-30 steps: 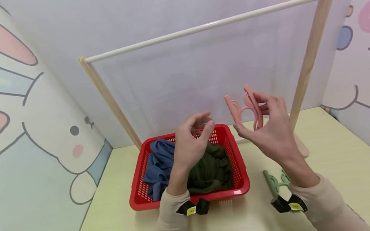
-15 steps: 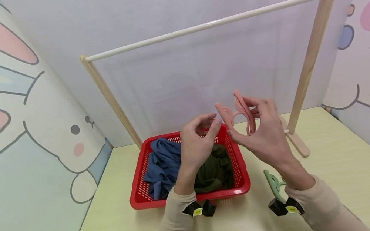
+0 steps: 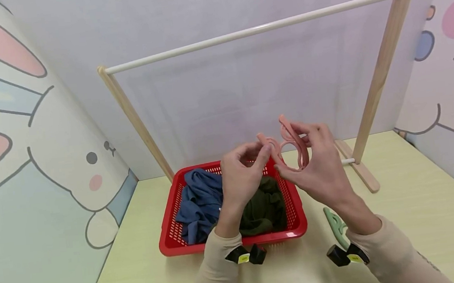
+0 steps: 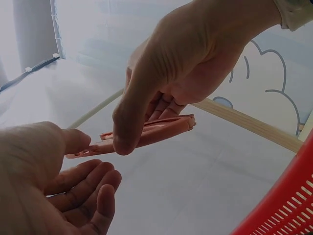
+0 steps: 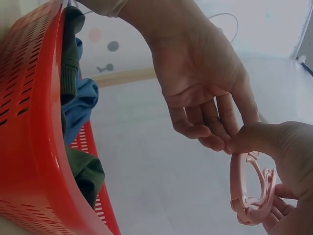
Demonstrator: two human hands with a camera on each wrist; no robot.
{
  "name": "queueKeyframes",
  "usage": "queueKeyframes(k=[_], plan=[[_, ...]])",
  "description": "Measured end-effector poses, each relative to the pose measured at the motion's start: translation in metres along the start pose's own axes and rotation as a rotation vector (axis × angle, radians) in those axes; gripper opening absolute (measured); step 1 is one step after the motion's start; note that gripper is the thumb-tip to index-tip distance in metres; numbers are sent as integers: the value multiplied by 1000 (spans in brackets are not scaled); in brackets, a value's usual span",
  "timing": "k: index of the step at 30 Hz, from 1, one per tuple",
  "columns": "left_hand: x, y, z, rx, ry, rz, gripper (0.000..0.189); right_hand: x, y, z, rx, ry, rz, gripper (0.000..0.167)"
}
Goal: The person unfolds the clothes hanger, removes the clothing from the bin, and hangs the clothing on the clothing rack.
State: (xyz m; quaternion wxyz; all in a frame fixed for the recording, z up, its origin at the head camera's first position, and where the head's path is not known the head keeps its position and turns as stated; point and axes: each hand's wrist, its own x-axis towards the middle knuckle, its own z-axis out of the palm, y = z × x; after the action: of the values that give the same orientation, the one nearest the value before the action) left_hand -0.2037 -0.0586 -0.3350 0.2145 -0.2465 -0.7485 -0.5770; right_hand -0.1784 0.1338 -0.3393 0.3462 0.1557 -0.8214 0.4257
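A pink folding clothes hanger (image 3: 294,137) is held up in front of me, just above the back right of the red basket. My right hand (image 3: 320,166) grips it from the right, thumb below and fingers along the far arm. With thumb and fingers, my left hand (image 3: 239,173) pinches the end of its left arm. In the left wrist view, the left thumb lies on the hanger's tip (image 4: 73,155), with the other fingers curled underneath. The hanger's arms stand partly folded, as the right wrist view also shows. A green folding hanger (image 3: 335,225) lies on the table, partly hidden by my right forearm.
The red basket (image 3: 297,205) holds a blue garment (image 3: 199,199) and a dark green garment (image 3: 264,208). Behind it stands a wooden rack with a white rail (image 3: 253,30); its right foot (image 3: 363,176) rests on the table. Walls with cartoon pictures flank both sides.
My right hand has brought the pink hanger left and slightly down. The left hand has moved a little right and now pinches the hanger's left arm. The basket and rack have stayed put.
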Motion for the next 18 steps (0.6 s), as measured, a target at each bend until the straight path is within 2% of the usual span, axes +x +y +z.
queueKeyframes(k=[8, 18], plan=[[-1, 1, 0, -27, 0, 25, 19, -3, -4, 2, 7, -12, 4, 87], [1, 1, 0, -43, -11, 31, 18, -1, -4, 4, -7, 14, -4, 86]])
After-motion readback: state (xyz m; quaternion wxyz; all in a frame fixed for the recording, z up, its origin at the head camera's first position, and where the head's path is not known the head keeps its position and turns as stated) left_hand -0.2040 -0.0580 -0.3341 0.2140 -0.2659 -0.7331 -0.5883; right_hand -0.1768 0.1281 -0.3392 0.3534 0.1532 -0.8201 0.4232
